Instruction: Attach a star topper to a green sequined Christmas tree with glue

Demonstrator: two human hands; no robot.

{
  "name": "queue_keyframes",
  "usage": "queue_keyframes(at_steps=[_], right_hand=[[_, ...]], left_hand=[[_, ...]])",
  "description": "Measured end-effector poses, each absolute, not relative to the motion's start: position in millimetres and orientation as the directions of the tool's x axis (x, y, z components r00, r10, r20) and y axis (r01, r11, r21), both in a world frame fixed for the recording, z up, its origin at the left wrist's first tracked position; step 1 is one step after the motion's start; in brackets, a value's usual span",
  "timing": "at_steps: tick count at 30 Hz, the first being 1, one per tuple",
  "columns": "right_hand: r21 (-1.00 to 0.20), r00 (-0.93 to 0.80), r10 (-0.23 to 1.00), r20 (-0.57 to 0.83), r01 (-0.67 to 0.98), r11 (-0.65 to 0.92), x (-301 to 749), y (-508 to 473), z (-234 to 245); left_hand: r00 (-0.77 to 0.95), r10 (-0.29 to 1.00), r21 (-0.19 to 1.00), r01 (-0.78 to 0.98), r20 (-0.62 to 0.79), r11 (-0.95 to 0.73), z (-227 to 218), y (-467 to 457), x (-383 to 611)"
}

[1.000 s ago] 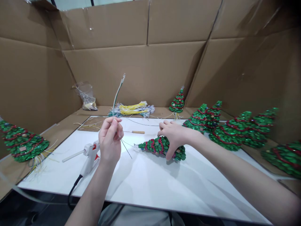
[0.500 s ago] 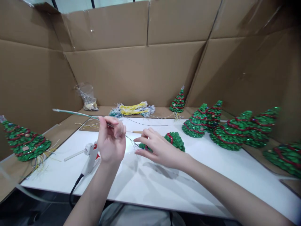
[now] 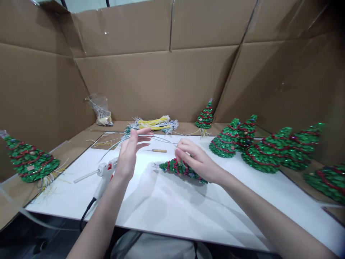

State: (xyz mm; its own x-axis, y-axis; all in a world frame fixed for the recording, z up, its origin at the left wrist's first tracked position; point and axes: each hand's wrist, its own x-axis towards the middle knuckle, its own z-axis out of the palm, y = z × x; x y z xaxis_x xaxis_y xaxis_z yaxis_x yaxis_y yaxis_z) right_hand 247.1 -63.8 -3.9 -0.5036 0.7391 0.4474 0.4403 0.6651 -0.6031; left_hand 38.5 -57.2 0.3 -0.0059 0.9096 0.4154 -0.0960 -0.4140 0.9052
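White, flat tabletop (image 3: 161,212) under everything; small green cone-shaped tree with red garland (image 3: 174,166) on its side mid-table, star-tipped end left. Left hand (image 3: 128,154) raised, fingers spread apart; right hand (image 3: 198,160), above the tree, pinched together on a thin green-and-white wire (image 3: 114,145) strung leftward. Step looks like drawing out the wire; next move probably calls for a steady hold near its end. Unclear whether left fingers grip it; right hand partly hides the tree.
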Motion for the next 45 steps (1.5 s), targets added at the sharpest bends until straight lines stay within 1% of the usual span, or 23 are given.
queue_keyframes(at_steps=[2,3,5,7,10,12,14,16,19,21,23,27,29,33,38,42,45], right_hand=[[-0.625,-0.416,0.768,0.487,0.449,0.639,255,-62,2],[-0.635,-0.369,0.776,0.511,0.446,0.63,259,-61,5],[-0.656,-0.279,0.784,0.555,0.433,0.618,265,-60,9],[-0.672,-0.204,0.785,0.585,0.421,0.61,269,-59,9],[-0.685,-0.142,0.787,0.601,0.415,0.599,273,-58,7],[-0.687,-0.135,0.787,0.602,0.416,0.596,275,-57,4],[-0.683,-0.14,0.787,0.6,0.423,0.596,275,-57,2],[-0.677,-0.139,0.784,0.605,0.43,0.598,275,-56,1],[-0.676,-0.128,0.785,0.606,0.437,0.593,275,-56,1],[-0.678,-0.124,0.789,0.602,0.443,0.586,275,-55,1],[-0.68,-0.123,0.792,0.598,0.445,0.582,275,-55,0],[-0.687,-0.121,0.796,0.593,0.44,0.579,276,-55,-2],[-0.689,-0.12,0.798,0.591,0.438,0.577,277,-55,-3],[-0.683,-0.134,0.795,0.592,0.439,0.583,278,-54,-6],[-0.671,-0.144,0.794,0.591,0.458,0.583,277,-52,-6],[-0.674,-0.134,0.801,0.583,0.472,0.569,277,-52,-6],[-0.67,-0.132,0.799,0.586,0.476,0.57,278,-50,-7]], left_hand=[[0.124,0.929,0.933,0.056,0.347,-0.356,-4,-59,31],[0.217,0.924,0.926,0.143,0.316,-0.351,-7,-62,28],[0.383,0.886,0.865,0.316,0.259,-0.39,-13,-72,23],[0.445,0.868,0.762,0.476,0.222,-0.439,-18,-88,17],[0.436,0.892,0.62,0.67,0.116,-0.408,-22,-116,1],[0.42,0.907,0.553,0.763,-0.032,-0.334,-22,-133,-16],[0.303,0.942,0.452,0.867,-0.142,-0.21,-24,-146,-38],[0.147,0.973,0.333,0.94,-0.179,-0.081,-26,-153,-61],[-0.066,0.977,0.201,0.974,-0.201,0.107,-33,-152,-88],[-0.168,0.969,0.154,0.968,-0.184,0.197,-38,-146,-97],[-0.207,0.969,0.135,0.965,-0.136,0.226,-43,-138,-98],[-0.146,0.987,0.103,0.983,-0.069,0.153,-52,-126,-90],[-0.139,0.989,0.099,0.985,-0.042,0.143,-56,-123,-88],[-0.13,0.991,0.133,0.983,0.026,0.126,-59,-113,-96],[-0.025,0.994,0.159,0.987,0.103,0.009,-58,-86,-105],[0.08,0.988,0.147,0.984,0.131,-0.099,-60,-53,-103],[0.097,0.988,0.16,0.98,0.119,-0.115,-64,-21,-95]])
